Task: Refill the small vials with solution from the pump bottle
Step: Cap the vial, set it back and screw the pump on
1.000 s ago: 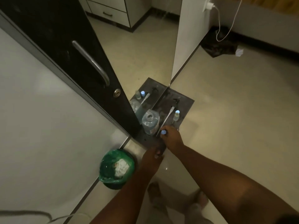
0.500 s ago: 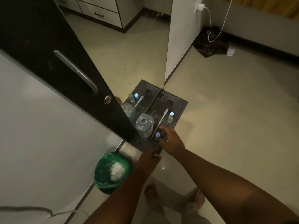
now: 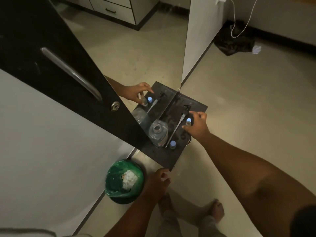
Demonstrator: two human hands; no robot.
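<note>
The right hand (image 3: 196, 124) closes its fingers around one blue-capped vial (image 3: 188, 121) on the dark tray (image 3: 164, 156), probably to lift it for filling. The left hand (image 3: 158, 181) grips the tray's near corner, steadying it. A second vial (image 3: 173, 144) stands beside the open bottle (image 3: 158, 132) (pump tube (image 3: 177, 127) lying alongside).

Dim room, pale glossy floor (image 3: 256, 108). Black door (image 3: 42, 48) with a metal handle (image 3: 71, 74) and round lock (image 3: 114, 106) at left. Mirror panel (image 3: 136, 57) reflects white drawers (image 3: 112, 7). Green-lined bin (image 3: 124, 181) on floor. White cable (image 3: 239, 23) hangs over a black bag (image 3: 234, 43) by far wall.
</note>
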